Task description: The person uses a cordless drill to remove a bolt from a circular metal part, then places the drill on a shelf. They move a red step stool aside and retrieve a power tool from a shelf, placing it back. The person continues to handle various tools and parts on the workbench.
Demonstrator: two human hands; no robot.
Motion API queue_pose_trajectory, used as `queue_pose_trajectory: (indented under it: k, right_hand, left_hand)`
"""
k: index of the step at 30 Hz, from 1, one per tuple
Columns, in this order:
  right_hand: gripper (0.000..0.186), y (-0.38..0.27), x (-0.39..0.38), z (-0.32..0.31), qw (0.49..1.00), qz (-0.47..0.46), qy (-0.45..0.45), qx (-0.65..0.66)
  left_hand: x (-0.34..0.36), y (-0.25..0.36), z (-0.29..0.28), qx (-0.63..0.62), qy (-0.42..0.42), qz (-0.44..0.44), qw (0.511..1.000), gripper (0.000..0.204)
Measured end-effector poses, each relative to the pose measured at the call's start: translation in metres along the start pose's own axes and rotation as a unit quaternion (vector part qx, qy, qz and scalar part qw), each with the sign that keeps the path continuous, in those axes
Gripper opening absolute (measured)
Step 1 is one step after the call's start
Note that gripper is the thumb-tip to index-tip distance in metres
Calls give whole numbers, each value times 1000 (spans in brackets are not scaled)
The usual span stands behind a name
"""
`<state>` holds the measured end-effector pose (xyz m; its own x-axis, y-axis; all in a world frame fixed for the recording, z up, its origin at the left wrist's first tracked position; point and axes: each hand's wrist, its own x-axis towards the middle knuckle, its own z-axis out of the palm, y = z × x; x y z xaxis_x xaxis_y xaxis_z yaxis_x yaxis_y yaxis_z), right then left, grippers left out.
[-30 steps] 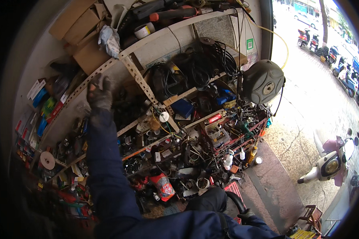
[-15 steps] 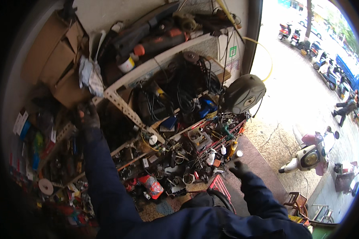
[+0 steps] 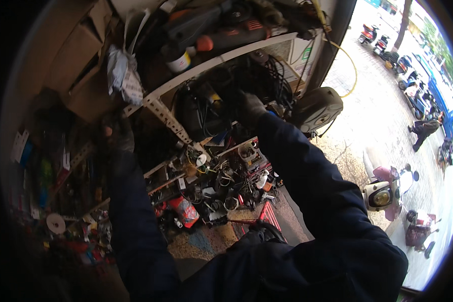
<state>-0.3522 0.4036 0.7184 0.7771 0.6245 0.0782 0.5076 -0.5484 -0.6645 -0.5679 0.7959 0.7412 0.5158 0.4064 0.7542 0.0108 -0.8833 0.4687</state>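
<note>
My left hand [image 3: 120, 136], in a dark glove with a bare fingertip showing, is up at the perforated metal shelf edge [image 3: 132, 109], below a large cardboard box [image 3: 80, 98]. Its fingers are curled there, closed on the edge, though shadow hides part of them. My right hand [image 3: 252, 108], in a grey glove, reaches into the middle shelf among black cables [image 3: 279, 83] and dark tools. Darkness and clutter hide its fingertips. Close to it is a black tool with a yellow label [image 3: 213, 96].
Above, the top shelf carries an orange and black power tool [image 3: 236, 36], a white-labelled can [image 3: 178, 61] and a grey plastic bag [image 3: 123, 75]. A grey-green rounded casing [image 3: 314, 108] hangs right of the shelf. Parts crowd the lower shelves; a scooter [image 3: 385, 194] stands outside.
My right hand has risen from low beside the lower shelves up into the middle shelf. The left hand stays at the shelf edge. The view has shifted slightly.
</note>
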Motion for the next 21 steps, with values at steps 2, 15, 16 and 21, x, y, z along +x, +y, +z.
queue_pose_trajectory:
  k: [2,15,16,21]
  right_hand:
    - [57,-8,31,13,999,-33,17,-18]
    - [29,17,133,89,933,65,-8,355]
    - [29,17,134,87,930,68,-7,362]
    - [33,7,140,88,984,-3,68,166]
  left_hand:
    - [-2,-3,5,93,30,24,995,33]
    - [-5,-2,12,85,13,39,996,28]
    - [-3,9,10,72,11,33,997,28]
    - [5,86,-11,278,56,131,950,25]
